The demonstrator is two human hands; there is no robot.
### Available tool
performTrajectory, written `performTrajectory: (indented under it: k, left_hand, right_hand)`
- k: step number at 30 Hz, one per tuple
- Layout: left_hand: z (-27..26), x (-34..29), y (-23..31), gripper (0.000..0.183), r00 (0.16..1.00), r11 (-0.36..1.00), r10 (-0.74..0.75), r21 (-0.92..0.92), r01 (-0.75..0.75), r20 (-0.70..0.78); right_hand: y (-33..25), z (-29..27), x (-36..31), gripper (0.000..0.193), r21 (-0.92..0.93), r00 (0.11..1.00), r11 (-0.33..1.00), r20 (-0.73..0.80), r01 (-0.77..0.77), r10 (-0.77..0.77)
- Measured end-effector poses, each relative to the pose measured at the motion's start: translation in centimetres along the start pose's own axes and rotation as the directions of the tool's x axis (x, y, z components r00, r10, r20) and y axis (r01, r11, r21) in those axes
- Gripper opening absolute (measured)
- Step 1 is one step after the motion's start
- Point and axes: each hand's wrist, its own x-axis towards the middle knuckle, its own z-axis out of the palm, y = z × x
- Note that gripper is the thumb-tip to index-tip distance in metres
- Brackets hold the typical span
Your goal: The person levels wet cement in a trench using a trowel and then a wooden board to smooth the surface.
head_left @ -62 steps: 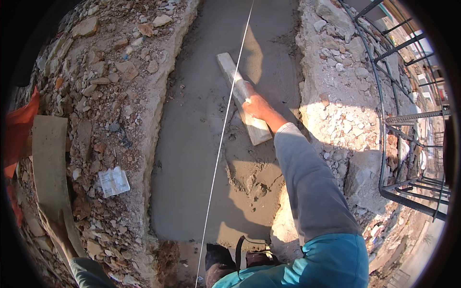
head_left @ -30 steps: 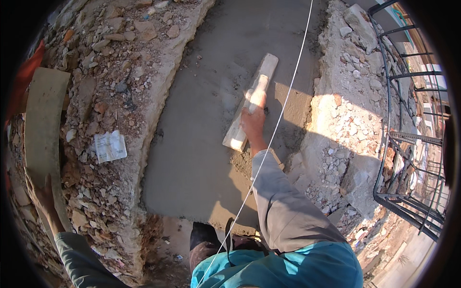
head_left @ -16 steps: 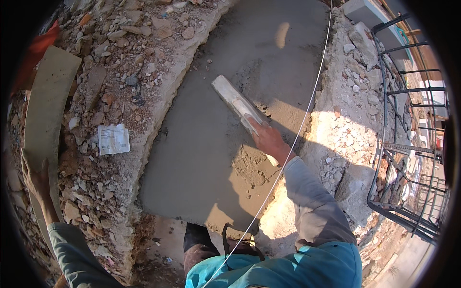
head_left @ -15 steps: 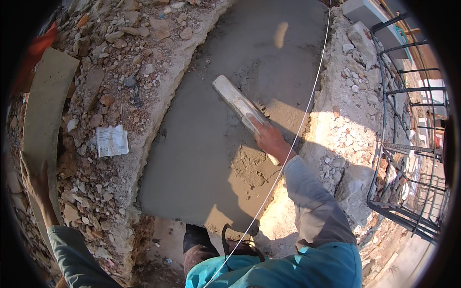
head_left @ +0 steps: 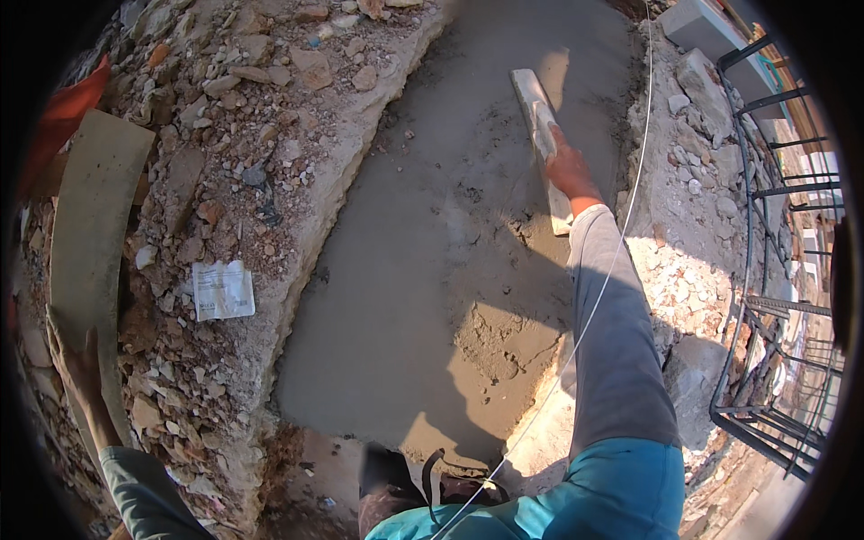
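My right hand point(head_left: 572, 174) is closed round the handle of a long wooden float point(head_left: 533, 112), which lies on the wet grey concrete point(head_left: 360, 324) in the trench. The float points away from me, tilted slightly left. Behind it the surface is partly smooth, with a rough patch point(head_left: 490, 346) nearer to me. My left hand point(head_left: 76, 364) rests on a long grey-brown board point(head_left: 90, 207) at the far left, fingers stretched and thumb apart. A taut white string point(head_left: 621, 238) runs across my right forearm.
Stony rubble point(head_left: 207, 171) borders the trench on the left, with a torn white paper packet point(head_left: 223, 290) on it. Broken rock point(head_left: 697, 369) lines the right side. Beyond stands a steel rebar cage point(head_left: 751, 261), with a pale block point(head_left: 706, 31) at the far right.
My right hand has pushed the float forward and to the right over the concrete, turning it more straight ahead. My left hand has stayed on the board. The view has shifted slightly.
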Motion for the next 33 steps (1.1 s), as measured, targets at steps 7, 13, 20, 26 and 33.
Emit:
performTrajectory:
  k: [7, 13, 20, 26, 33]
  left_hand:
    - [1.7, 0.6, 0.6, 0.074, 0.998, 0.996, 0.001, 0.086, 0.004, -0.065]
    - [-0.1, -0.4, -0.2, 0.076, 0.999, 0.989, -0.042, 0.140, 0.045, -0.021]
    - [1.5, 0.4, -0.3, 0.076, 0.999, 0.983, -0.023, 0.183, 0.028, -0.027]
    - [0.9, 0.2, -0.4, 0.078, 0.998, 0.980, -0.066, 0.188, 0.068, -0.018]
    - [0.5, -0.3, -1.5, 0.080, 0.999, 0.990, -0.032, 0.139, 0.032, -0.007]
  right_hand:
    - [0.0, 1.9, -2.1, 0.073, 0.422, 0.977, 0.890, -0.041, -0.171, 0.207]
    - [-4.1, 2.4, -12.1, 0.069, 0.286, 0.973, 0.958, 0.210, 0.028, -0.091]
    - [-0.7, 3.2, -6.1, 0.074, 0.264, 0.984, 0.949, 0.066, -0.175, 0.163]
    - [-4.7, 4.0, -12.2, 0.074, 0.358, 0.973, 0.929, 0.231, -0.088, 0.004]
    - [-2.9, 3.9, -20.6, 0.073, 0.225, 0.944, 0.970, 0.289, 0.093, -0.157]
